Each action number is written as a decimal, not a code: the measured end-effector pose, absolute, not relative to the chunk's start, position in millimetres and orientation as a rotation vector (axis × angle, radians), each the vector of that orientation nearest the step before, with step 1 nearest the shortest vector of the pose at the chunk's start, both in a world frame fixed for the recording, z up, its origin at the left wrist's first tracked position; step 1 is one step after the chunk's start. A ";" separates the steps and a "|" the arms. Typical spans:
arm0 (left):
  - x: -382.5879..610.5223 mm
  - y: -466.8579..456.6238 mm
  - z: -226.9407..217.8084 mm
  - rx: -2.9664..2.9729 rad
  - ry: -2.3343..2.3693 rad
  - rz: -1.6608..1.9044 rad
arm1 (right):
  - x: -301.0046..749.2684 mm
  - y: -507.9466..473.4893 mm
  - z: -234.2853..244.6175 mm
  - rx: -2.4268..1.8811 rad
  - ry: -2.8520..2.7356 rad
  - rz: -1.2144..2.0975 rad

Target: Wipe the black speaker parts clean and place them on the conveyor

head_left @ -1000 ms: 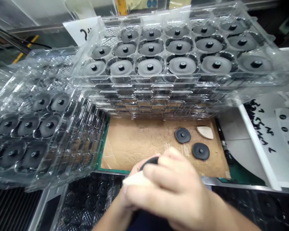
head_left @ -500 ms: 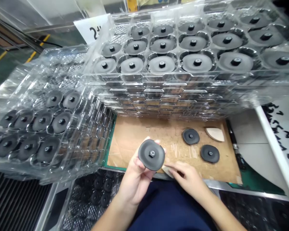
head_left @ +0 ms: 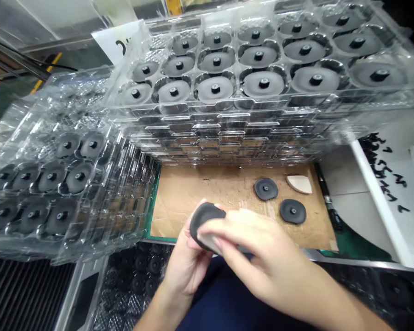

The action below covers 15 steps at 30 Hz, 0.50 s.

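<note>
Head view. The left hand [head_left: 186,262] is curled, gripping a black rubber disc [head_left: 204,225] by its edge, just above the near edge of the cardboard sheet [head_left: 196,193]. The right hand [head_left: 265,257] is closed over a pale wedge [head_left: 209,243], pressing it against the disc's face; the fingers hide most of the wedge and part of the disc.

On the cardboard sheet, toward its right end, lie two loose discs [head_left: 266,189] and a second pale wedge [head_left: 298,184], all apart from the hands. Behind the sheet rises a stack of clear trays [head_left: 207,112] holding discs in rows. Left of the sheet sits another stack of clear trays [head_left: 131,184]. Below its near edge lies a dark tray [head_left: 134,285].
</note>
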<state>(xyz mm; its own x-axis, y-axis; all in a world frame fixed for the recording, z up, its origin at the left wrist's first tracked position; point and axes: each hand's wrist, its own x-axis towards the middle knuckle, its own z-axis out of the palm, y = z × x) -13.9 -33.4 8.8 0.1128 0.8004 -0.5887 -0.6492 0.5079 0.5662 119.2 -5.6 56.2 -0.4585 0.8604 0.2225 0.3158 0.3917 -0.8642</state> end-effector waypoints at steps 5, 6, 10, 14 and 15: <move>-16.3 -29.9 16.6 0.160 0.939 1.038 | 122.4 -5.0 52.9 -0.948 -1.933 0.894; -18.4 -28.9 17.0 0.161 0.928 1.032 | 127.3 -6.9 53.4 -0.940 -1.974 0.971; -26.9 -24.0 14.1 0.191 0.848 0.986 | 147.6 -15.5 54.5 -1.146 -2.060 0.980; -30.9 -22.2 11.4 0.212 0.901 0.963 | 145.5 -13.7 53.0 -1.228 -2.103 0.730; -31.3 -22.7 11.1 0.206 0.914 0.960 | 142.3 -10.3 51.7 -1.235 -2.100 0.665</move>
